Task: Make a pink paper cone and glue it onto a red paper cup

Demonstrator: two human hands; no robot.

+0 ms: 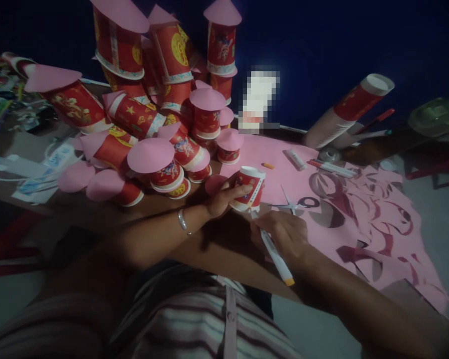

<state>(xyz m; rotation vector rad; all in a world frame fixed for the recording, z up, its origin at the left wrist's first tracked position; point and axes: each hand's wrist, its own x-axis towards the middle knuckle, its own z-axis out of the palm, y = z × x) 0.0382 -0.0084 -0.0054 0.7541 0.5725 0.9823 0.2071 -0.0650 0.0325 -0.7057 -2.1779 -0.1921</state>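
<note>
My left hand (224, 197) is wrapped round a red paper cup (251, 185) with a white end and a pale printed strip down its side. In my right hand (284, 230) is a white marker (276, 254) with an orange end, its tip close to the cup's lower rim. Whether the tip touches the cup I cannot tell. A small orange marker cap (267, 165) lies on the pink paper (262, 149) behind the cup. Scissors (292, 205) lie spread on the paper just right of the cup.
Several red cups with pink paper cones (151, 155) stand stacked or lean at the left and back. A power strip (47, 172) lies far left. On the right are a glue stick (295, 159), pens (331, 168), tape (329, 155), cut pink scraps (381, 209) and a tall cup stack (353, 107).
</note>
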